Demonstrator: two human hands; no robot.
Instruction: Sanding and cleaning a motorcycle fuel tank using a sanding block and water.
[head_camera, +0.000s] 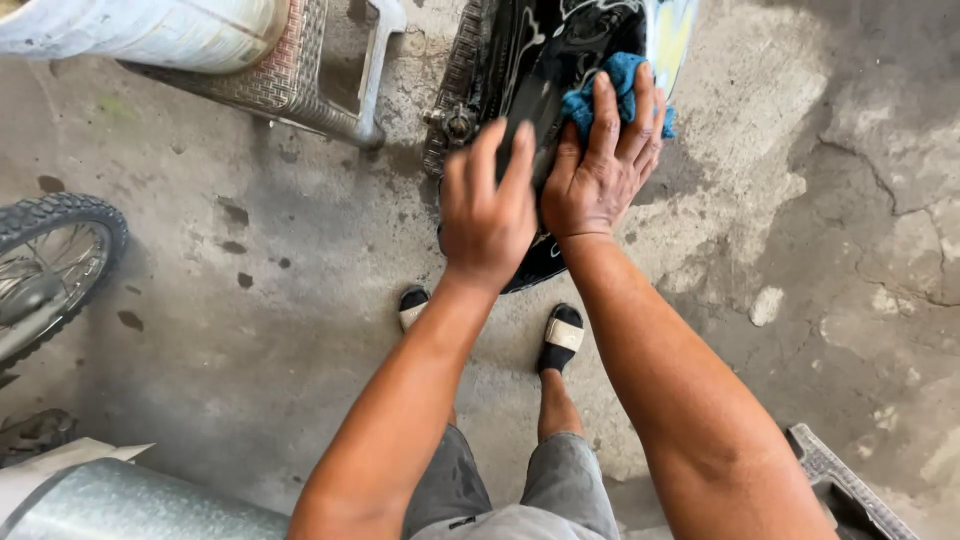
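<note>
A glossy black motorcycle body panel (545, 60), curved and shiny with pale reflections and a patch of yellow and light blue at its far right edge, stands in the far middle of the scene over a grey concrete floor (300, 260). A crumpled blue cloth (605, 95) lies against the panel's right side. The right hand (603, 165) presses flat on this cloth, fingers spread and stretched over it, pinning it to the panel rather than closing around it. Just to its left, the left hand (487, 205) rests on the panel with fingers together and slightly curved, palm down, steadying it; it grasps nothing. The two hands sit side by side, nearly touching.

Both bare forearms reach in from the near edge. Below them, the person's grey shorts (520, 490) show, and two feet in black and cream sandals (563, 335) stand on the floor just near the panel's lower edge.

To the far left of the panel is a woven plastic stool (300, 85) with pale legs, with a white rounded container (150, 30) beside it at the far left corner. A spoked wheel with a knobbly tyre (60, 255) enters from the left edge. A silvery metal cylinder (120, 505) lies at the near left corner. A grey textured footrest (850, 490) sits at the near right. The concrete is cracked, stained and damp in patches.
</note>
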